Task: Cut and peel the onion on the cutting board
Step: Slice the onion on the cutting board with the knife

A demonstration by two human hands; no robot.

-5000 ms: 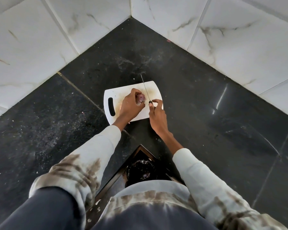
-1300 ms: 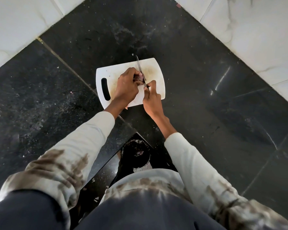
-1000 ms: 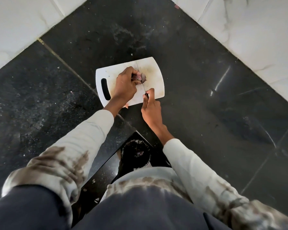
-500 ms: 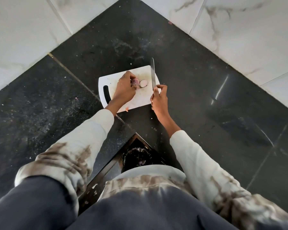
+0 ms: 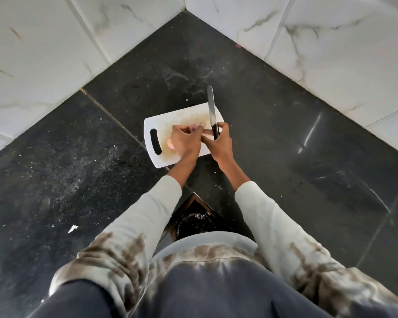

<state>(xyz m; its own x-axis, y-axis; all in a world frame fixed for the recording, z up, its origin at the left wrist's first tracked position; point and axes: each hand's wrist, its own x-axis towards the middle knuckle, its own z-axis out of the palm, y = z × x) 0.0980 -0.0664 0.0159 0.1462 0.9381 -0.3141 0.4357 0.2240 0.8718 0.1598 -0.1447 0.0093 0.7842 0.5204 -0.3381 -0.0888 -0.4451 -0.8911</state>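
Onion (image 5: 192, 127), small, firm, slippery-skinned: your left hand (image 5: 184, 141) pinches it on the cutting board (image 5: 161, 120); your right hand (image 5: 219, 144), clamped on the knife (image 5: 212, 111), should peel from the cut end.

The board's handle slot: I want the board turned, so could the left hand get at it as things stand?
Probably yes. The slot lies uncovered just beside the left hand, but that hand is closed on the onion and would have to let go first.

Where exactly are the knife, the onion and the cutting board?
knife (image 5: 211, 109), head view, middle of the blade.
onion (image 5: 192, 127), head view, purple bit showing between fingers.
cutting board (image 5: 162, 121), head view, bare far-left corner.
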